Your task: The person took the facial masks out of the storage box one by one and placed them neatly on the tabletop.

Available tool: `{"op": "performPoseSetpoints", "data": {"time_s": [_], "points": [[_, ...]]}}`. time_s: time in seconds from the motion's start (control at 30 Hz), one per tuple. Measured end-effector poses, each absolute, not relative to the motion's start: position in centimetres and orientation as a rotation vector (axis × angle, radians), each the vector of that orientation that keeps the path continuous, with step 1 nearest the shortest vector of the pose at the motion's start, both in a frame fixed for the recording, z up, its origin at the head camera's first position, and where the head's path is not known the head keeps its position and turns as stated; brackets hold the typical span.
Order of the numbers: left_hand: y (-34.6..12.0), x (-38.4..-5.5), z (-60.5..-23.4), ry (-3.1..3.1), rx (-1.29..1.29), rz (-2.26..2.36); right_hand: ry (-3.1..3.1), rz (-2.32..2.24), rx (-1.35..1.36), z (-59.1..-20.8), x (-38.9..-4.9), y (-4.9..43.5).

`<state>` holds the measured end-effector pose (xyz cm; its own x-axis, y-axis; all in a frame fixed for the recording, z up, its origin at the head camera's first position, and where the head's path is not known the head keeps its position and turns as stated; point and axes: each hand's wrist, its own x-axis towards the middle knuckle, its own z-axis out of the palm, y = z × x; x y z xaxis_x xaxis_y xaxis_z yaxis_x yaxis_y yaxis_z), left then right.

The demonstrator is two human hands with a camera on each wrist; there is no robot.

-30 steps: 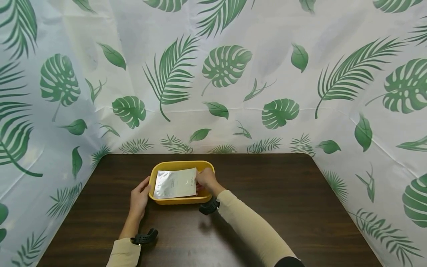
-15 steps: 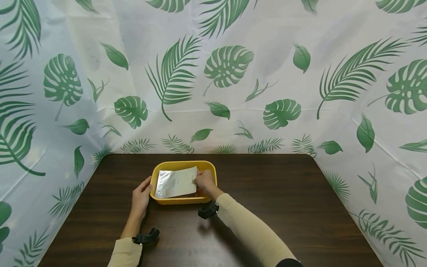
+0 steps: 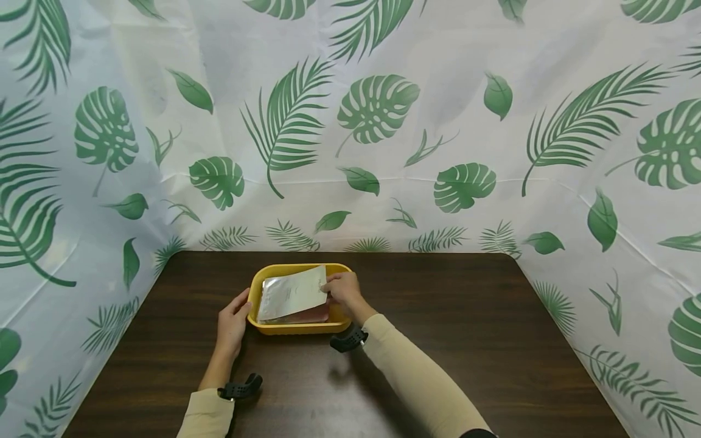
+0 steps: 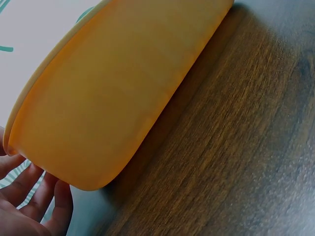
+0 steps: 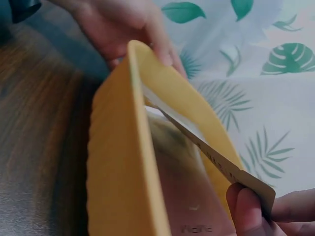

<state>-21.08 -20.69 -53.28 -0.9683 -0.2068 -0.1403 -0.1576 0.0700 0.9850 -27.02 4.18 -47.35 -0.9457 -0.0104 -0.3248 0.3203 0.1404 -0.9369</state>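
A yellow plastic basket [image 3: 300, 330] with rounded corners stands on the table. My left hand [image 3: 231, 325] holds it by the left end, thumb at the rim and fingers against the outer wall; the left wrist view shows these fingers [image 4: 61, 206] bent at the wall. My right hand [image 3: 344, 291] pinches the right edge of a flat silver-white foil packet [image 3: 292, 293] between thumb and fingers. That packet is tilted, its right end raised and its left end low in the basket. Beneath it lies a pinkish packet [image 5: 189, 196] with printing, partly covered in the head view.
A dark wood-grain table [image 3: 465, 334] surrounds the basket on its near and right sides. Behind it hangs a white backdrop [image 3: 394, 213] printed with green leaves. Each wrist wears a black band [image 3: 241, 388].
My right hand has lifted the packet's right end up and away from the basket floor, uncovering more of the pinkish packet below. The left hand keeps its place on the basket.
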Motion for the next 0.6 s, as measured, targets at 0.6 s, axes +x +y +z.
{"op": "performPoseSetpoints", "data": {"time_s": [0.6], "points": [[-20.6, -21.0, -53.1, -2.289, 0.371, -2.050, 2.119, -1.951, 0.267, -46.5, -27.6, 7.8]]}}
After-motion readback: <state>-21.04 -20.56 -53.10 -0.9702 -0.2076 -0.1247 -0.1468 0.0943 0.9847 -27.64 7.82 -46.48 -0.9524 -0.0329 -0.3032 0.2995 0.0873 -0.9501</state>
